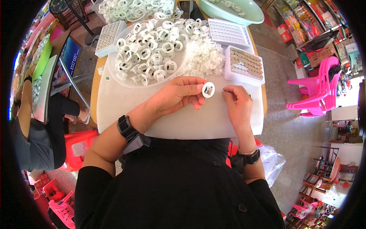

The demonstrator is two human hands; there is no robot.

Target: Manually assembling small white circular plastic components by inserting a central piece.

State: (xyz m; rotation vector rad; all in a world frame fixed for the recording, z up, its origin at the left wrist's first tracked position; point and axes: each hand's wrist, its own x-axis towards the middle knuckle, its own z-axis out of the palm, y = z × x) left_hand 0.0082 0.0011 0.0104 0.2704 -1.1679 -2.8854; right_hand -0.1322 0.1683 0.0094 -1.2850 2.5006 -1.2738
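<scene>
My left hand (179, 95) pinches a small round white plastic part (208, 90) with a square hole, held upright over the white board (114, 110) on my lap. Just right of the part, my right hand (237, 103) has its fingers closed on a thin metal piece (225, 91) whose tip points at the part. A shallow clear bowl (112, 72) heaped with several of the same white round parts sits right behind my left hand. A loose pile of small white clips (204, 57) lies beside the bowl.
A tray of small brown discs (244, 65) stands behind my right hand, and a white grid tray (228, 32) beyond it. A pale green basin (232, 11) is at the far end. Another person (34, 126) sits at left. Pink plastic chairs (316, 91) stand at right.
</scene>
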